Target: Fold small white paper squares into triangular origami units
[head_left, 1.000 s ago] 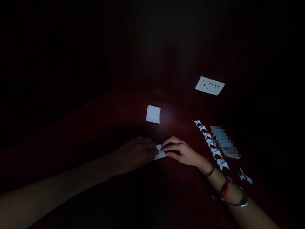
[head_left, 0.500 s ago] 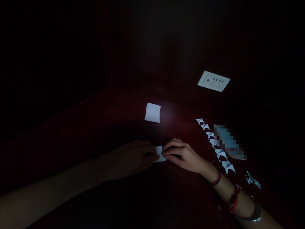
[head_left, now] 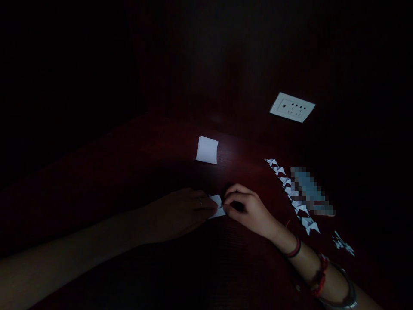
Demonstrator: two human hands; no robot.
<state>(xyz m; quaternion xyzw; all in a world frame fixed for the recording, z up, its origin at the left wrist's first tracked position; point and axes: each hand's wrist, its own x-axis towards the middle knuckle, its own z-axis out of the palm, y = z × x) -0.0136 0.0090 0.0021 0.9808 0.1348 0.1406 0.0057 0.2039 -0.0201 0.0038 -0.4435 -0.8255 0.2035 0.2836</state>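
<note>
A small white piece of paper (head_left: 217, 201) lies on the dark red table between my two hands. My left hand (head_left: 187, 211), in deep shadow and wearing a ring, rests with its fingertips on the paper's left part and covers it there. At the paper's right edge, my right hand (head_left: 247, 206) is curled, thumb and forefinger brought together in a pinch at the corner. A bit of that edge appears to be between the fingertips. Farther back sits a stack of white square paper sheets (head_left: 207, 150).
Along the right runs a slanting row of small folded white paper shapes (head_left: 300, 207), beside a pixelated oval object (head_left: 312, 191). Thin white paper scraps (head_left: 343, 243) lie near my right forearm. A white power socket (head_left: 292, 107) is on the wall behind the dark table (head_left: 155, 142).
My right hand's fingers have drawn into a tighter pinch at the paper's right edge, baring more of the paper. My left hand stays nearly in place. The view has shifted slightly.
</note>
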